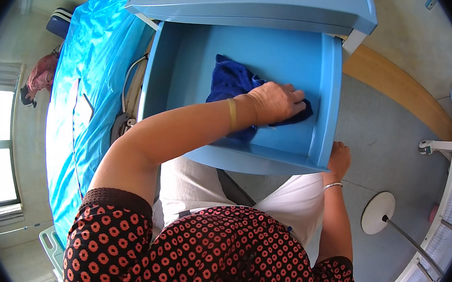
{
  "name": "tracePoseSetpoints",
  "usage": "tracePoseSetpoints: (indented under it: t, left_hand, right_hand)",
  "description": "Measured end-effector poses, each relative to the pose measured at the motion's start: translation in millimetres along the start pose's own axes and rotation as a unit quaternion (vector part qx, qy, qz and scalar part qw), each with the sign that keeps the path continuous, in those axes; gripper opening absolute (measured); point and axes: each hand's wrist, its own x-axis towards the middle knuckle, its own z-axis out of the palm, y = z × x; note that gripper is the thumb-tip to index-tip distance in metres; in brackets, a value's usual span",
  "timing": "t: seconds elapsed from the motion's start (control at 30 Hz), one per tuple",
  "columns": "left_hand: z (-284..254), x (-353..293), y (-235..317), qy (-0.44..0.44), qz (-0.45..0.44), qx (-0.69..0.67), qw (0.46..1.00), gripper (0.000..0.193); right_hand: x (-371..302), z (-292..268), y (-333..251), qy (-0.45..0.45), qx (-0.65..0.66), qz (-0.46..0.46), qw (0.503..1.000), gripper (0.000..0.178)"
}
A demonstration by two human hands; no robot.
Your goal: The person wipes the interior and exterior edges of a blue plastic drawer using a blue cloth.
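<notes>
A light blue drawer point(325, 104) is pulled out toward me. Inside it lies a bunched dark blue cloth point(229, 79). My left hand point(276, 103) is closed on this cloth and presses it against the drawer's bottom, toward the right side. Part of the cloth sticks out past the fingers, and my left forearm crosses the drawer's front edge, hiding some of it. At the drawer's front right corner is my right hand point(339, 160), its fingers curled at the outer side of the corner. The drawer hides part of that hand.
Above the drawer juts the cabinet's blue top point(250, 4). A bed under a shiny blue cover point(92, 90) stands close on the left. On the right are a round white base with a pole point(378, 213), a caster point(427, 147) and a white-railed bed point(451, 179). Another person point(41, 77) is at far left.
</notes>
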Motion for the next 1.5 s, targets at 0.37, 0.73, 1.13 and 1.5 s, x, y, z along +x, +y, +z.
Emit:
tracePoseSetpoints:
  t: [0.37, 0.73, 1.13, 1.5]
  left_hand:
    - [14, 63, -52, 0.076, -0.178, 0.071, 0.979, 0.020]
    - [11, 23, 12, -0.022, 0.020, -0.064, 0.997, 0.014]
    - [6, 17, -3, 0.003, 0.043, 0.004, 0.999, 0.027]
    - [6, -39, -17, -0.015, -0.015, 0.012, 1.000, 0.032]
  right_hand:
    - [1, 3, 0, 0.000, 0.035, 0.012, 0.999, 0.024]
    - [2, 17, 11, 0.055, 0.022, -0.049, 0.997, 0.019]
    - [-2, 13, 7, 0.046, 0.018, -0.022, 0.999, 0.017]
    - [-3, 6, 1, 0.019, 0.026, 0.002, 0.999, 0.024]
